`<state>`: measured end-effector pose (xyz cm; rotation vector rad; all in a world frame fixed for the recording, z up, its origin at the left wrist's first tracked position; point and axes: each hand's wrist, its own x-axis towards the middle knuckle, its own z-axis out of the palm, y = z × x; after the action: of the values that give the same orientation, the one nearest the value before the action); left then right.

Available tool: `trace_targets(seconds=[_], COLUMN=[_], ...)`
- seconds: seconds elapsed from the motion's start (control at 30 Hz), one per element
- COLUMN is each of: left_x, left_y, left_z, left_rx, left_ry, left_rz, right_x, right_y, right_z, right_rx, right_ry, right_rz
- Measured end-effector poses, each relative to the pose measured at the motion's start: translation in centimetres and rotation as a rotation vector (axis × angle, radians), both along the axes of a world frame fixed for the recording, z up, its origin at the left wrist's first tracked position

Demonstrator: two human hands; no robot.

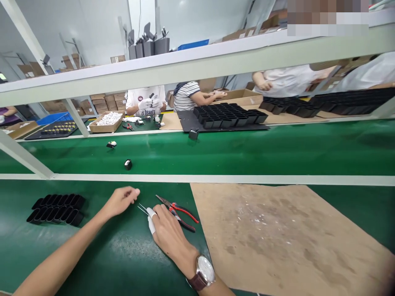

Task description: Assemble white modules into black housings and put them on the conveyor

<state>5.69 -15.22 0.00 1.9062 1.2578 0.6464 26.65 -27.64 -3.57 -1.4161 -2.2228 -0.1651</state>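
Note:
My right hand (168,230), with white finger covers and a watch on the wrist, holds thin metal tweezers (142,209) that point up and left. Right beside it lie red-and-black pliers (182,211) on the green table (123,250). My left hand (123,200) is above the table just left of the tweezer tips, its fingers curled together; whether anything is between them is too small to tell. To the left of that hand stand several black oval cases (57,209) in two rows.
Brown cardboard (277,238) covers the right of the table. A white rail (216,179) separates it from a green belt (247,152) with small black parts (128,164). Slanted posts (27,158) stand left. Beyond, people (148,100) work near black trays (228,115).

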Motion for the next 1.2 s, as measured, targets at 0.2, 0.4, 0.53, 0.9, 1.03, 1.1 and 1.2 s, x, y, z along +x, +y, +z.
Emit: trace_targets(seconds=[0.2, 0.4, 0.53, 0.9, 1.03, 1.1, 1.2], left_x=[-1.1, -3.6, -7.0, -20.8, -22.2, -21.5, -18.8], left_y=[-4.2, -4.2, -5.0, -8.6, -9.3, -9.1, -8.4], left_z=[0.1, 1.2, 3.8, 5.6, 2.9, 2.3, 2.4], left_rx=[-0.196, -0.064, 0.096, 0.675, 0.643, 0.626, 0.602], left_ry=[-0.079, -0.151, -0.143, 0.652, 0.760, 0.726, 0.609], left_rz=[-0.180, -0.012, 0.131, 0.147, 0.084, 0.047, -0.010], right_x=[-0.6, -0.5, 0.5, -0.4, -1.6, -2.0, -2.2], right_y=[0.0, -0.1, 0.5, 0.1, -0.6, -0.8, -1.1], right_z=[-0.5, -1.0, -1.9, -1.3, -0.8, -0.8, -1.0], right_rx=[0.109, 0.170, 0.226, 0.237, 0.207, 0.199, 0.203], right_ry=[0.078, 0.064, -0.057, -0.042, 0.036, 0.053, 0.061], right_rz=[0.106, 0.130, 0.019, 0.113, 0.244, 0.265, 0.297])
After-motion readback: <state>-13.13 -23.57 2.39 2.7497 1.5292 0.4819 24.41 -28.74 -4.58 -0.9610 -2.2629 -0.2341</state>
